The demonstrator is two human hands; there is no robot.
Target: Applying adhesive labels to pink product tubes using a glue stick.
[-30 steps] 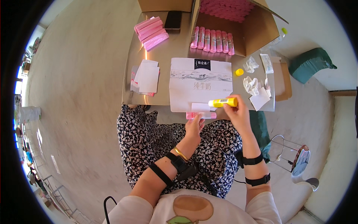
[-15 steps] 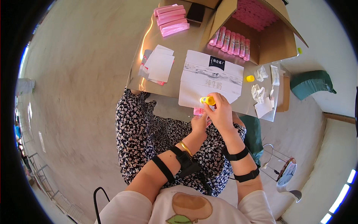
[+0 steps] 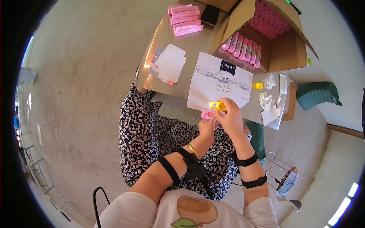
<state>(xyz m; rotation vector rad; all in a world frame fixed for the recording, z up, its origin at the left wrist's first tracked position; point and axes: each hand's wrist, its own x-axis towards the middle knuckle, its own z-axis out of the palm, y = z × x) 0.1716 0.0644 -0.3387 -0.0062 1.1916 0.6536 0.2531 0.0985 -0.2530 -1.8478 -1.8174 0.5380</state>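
Note:
My right hand (image 3: 231, 115) pinches a yellow glue stick (image 3: 217, 106), tilted with its pale end toward the left, over the near edge of a printed white cardboard sheet (image 3: 205, 66). Just below it, my left hand (image 3: 207, 128) is closed on a pink roll (image 3: 206, 114). Only a bit of that roll shows between the fingers and the cardboard. A loose yellow cap (image 3: 259, 86) stands on the table, right of the cardboard.
A metal-topped table (image 3: 181, 89) carries a stack of white cards (image 3: 172, 64) and a pile of pink packs (image 3: 186, 21). An open cardboard box (image 3: 285, 57) holds several pink rolls (image 3: 242, 48). Crumpled white scraps (image 3: 265, 100) lie near the right edge.
The view has shifted slightly, so the table sits a little further right and the cardboard looks more turned. My hands keep their grips, the glue stick staying close above the pink roll.

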